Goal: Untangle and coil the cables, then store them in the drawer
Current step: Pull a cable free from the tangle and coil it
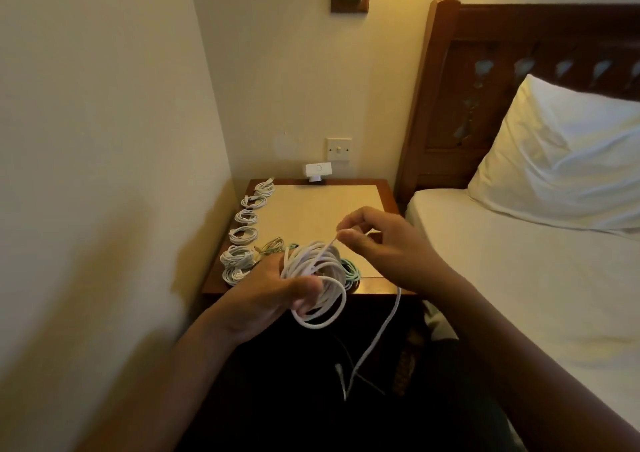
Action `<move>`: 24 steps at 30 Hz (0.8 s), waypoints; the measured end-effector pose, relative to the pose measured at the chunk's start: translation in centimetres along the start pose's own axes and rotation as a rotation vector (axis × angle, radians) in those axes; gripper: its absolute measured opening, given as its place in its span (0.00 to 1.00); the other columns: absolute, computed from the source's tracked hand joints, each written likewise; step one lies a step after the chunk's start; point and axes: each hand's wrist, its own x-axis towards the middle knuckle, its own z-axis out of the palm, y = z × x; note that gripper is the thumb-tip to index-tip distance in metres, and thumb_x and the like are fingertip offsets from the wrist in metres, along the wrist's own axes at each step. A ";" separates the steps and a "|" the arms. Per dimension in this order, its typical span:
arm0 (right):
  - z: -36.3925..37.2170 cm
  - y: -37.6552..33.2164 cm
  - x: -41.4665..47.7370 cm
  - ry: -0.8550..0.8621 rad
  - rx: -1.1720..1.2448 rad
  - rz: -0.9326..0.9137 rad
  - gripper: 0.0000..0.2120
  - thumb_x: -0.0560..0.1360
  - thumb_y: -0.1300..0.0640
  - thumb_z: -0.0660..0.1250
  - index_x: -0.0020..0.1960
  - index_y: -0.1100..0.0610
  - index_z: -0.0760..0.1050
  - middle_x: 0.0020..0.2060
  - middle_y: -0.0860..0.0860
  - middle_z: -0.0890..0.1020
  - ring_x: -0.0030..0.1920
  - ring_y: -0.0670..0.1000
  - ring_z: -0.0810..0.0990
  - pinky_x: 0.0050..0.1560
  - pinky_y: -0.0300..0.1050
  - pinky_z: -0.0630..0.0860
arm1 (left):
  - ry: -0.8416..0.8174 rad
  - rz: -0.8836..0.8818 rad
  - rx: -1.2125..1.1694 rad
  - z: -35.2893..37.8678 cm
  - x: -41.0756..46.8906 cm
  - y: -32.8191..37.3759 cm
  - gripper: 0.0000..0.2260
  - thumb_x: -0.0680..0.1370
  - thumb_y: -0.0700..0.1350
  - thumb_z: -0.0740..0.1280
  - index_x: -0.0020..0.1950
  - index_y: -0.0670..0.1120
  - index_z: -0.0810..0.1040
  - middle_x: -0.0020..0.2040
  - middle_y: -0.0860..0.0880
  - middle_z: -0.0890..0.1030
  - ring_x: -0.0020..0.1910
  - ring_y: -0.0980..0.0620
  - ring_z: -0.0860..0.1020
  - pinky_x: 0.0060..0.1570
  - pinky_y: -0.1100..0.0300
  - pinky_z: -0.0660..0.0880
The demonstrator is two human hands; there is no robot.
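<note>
My left hand (277, 292) grips a loose coil of white cable (313, 271) just above the front edge of the wooden nightstand (388, 192). My right hand (377, 240) pinches a strand of the same cable between thumb and fingertips, to the right of the coil. The cable's free tail (377, 337) hangs down past the nightstand front, its plug end dangling low. Several finished white coils (244, 235) lie in a row along the nightstand's left edge. A green cable (351, 271) and a thin olive one (272, 245) lie behind my hands. No drawer is visible.
A white adapter (317, 171) sits at the back of the nightstand under a wall switch (338, 148). The wall runs close on the left. A bed (519, 278) with a pillow (561, 154) and carved headboard stands on the right. The area below is dark.
</note>
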 end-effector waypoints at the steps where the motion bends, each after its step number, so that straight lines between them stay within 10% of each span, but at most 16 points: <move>1: 0.4 0.4 -0.4 -0.072 0.115 0.031 0.16 0.80 0.39 0.65 0.64 0.44 0.76 0.58 0.45 0.81 0.52 0.44 0.82 0.46 0.40 0.79 | -0.003 0.000 -0.002 0.1 -0.2 0.5 0.24 0.71 0.52 0.79 0.49 0.34 0.77 0.39 0.37 0.72 0.36 0.42 0.68 0.38 0.58 0.70; 6: 2.0 0.3 -2.1 -0.392 0.318 0.023 0.40 0.72 0.46 0.76 0.79 0.46 0.62 0.69 0.43 0.77 0.67 0.47 0.78 0.68 0.50 0.77 | -0.016 -0.044 -0.059 0.1 -0.5 1.5 0.15 0.70 0.42 0.75 0.55 0.41 0.81 0.43 0.39 0.77 0.38 0.47 0.76 0.37 0.61 0.76; 10: 2.5 0.1 -2.2 -0.347 0.274 -0.011 0.35 0.72 0.58 0.79 0.75 0.49 0.68 0.64 0.48 0.81 0.64 0.50 0.80 0.69 0.58 0.76 | -0.124 -0.079 0.007 -0.4 -0.9 1.4 0.15 0.70 0.41 0.75 0.54 0.39 0.80 0.40 0.38 0.74 0.31 0.48 0.71 0.31 0.62 0.74; 18: 3.4 0.2 -3.0 -0.490 0.151 -0.038 0.39 0.71 0.59 0.81 0.75 0.46 0.65 0.62 0.46 0.82 0.60 0.48 0.82 0.64 0.51 0.79 | -0.404 -0.194 0.144 -0.9 -1.6 3.1 0.19 0.70 0.39 0.73 0.58 0.56 0.82 0.51 0.53 0.84 0.50 0.54 0.81 0.50 0.64 0.77; 24: 4.2 1.2 -2.5 -0.067 0.042 -0.006 0.15 0.73 0.49 0.76 0.56 0.48 0.75 0.49 0.49 0.82 0.47 0.52 0.82 0.49 0.56 0.82 | 0.041 -0.166 0.133 -0.5 -0.7 2.1 0.17 0.71 0.37 0.77 0.59 0.45 0.82 0.50 0.45 0.84 0.49 0.50 0.82 0.49 0.60 0.80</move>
